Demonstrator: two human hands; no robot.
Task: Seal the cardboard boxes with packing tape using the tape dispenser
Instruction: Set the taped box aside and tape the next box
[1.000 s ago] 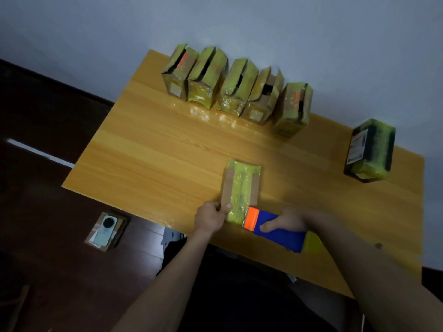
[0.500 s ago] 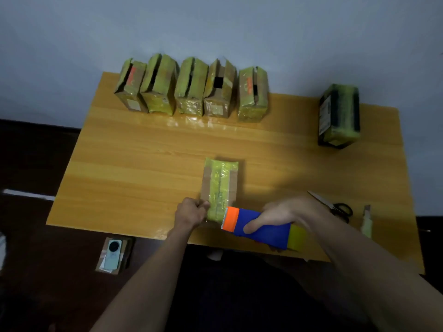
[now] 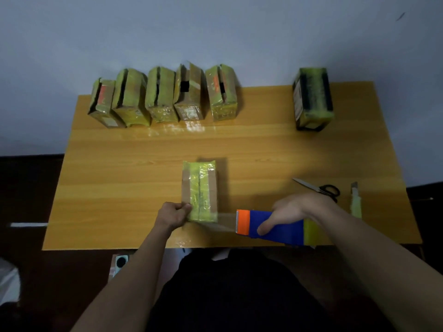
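The left hand (image 3: pixel 173 214) pinches the box (image 3: pixel 200 190) corner. Just beside it, the right hand (image 3: pixel 286 213) grips the tape dispenser (image 3: pixel 271 226). Pull tape tight, then tear.

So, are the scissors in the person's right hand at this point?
No. The scissors lie on the table beyond the right hand, which grips the blue tape dispenser.
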